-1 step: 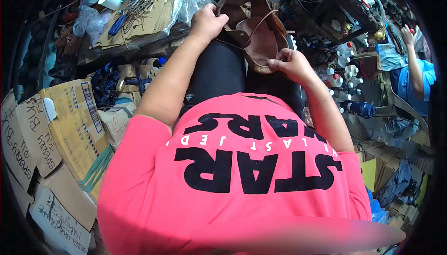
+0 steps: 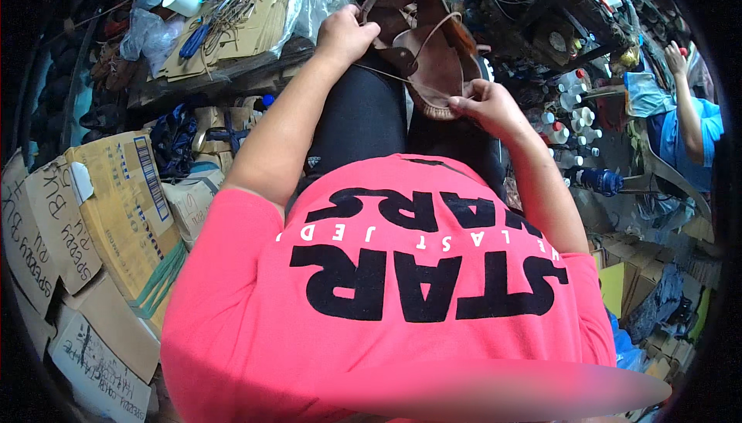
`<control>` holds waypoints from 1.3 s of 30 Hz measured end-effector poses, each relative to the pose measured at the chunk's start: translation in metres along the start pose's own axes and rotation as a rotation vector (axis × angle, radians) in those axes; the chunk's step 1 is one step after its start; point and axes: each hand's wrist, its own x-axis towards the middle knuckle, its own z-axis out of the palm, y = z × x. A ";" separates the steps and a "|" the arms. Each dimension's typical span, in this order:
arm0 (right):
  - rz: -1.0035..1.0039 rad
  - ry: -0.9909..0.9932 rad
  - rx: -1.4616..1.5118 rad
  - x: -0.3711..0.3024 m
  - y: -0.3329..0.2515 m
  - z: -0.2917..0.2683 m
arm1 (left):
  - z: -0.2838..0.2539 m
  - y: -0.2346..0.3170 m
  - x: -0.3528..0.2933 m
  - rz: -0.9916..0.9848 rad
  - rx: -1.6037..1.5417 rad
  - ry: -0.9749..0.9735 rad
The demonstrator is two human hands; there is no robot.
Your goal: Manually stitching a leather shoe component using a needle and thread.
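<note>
The right hand [image 2: 495, 110] pinches the near right rim of the brown shoe [image 2: 444, 67] over the lap [image 2: 355, 118]; a steady, light grip should suit soft leather. Farther left, the left hand [image 2: 344, 37] curls its fingers, hold unclear; slack in the thin strand [image 2: 382, 74] could snag.

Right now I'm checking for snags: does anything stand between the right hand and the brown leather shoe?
Nothing visible does: the right hand is at the near end of the brown leather shoe.
</note>
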 end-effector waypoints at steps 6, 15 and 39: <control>-0.024 0.027 0.343 -0.017 0.003 -0.017 | 0.021 0.021 0.033 0.049 0.234 -0.146; 0.202 -0.111 -0.137 0.000 0.009 -0.023 | 0.044 0.031 -0.012 0.601 0.121 -0.097; -0.125 -0.230 -0.023 0.017 0.003 -0.034 | 0.036 0.036 -0.050 0.727 0.152 -0.151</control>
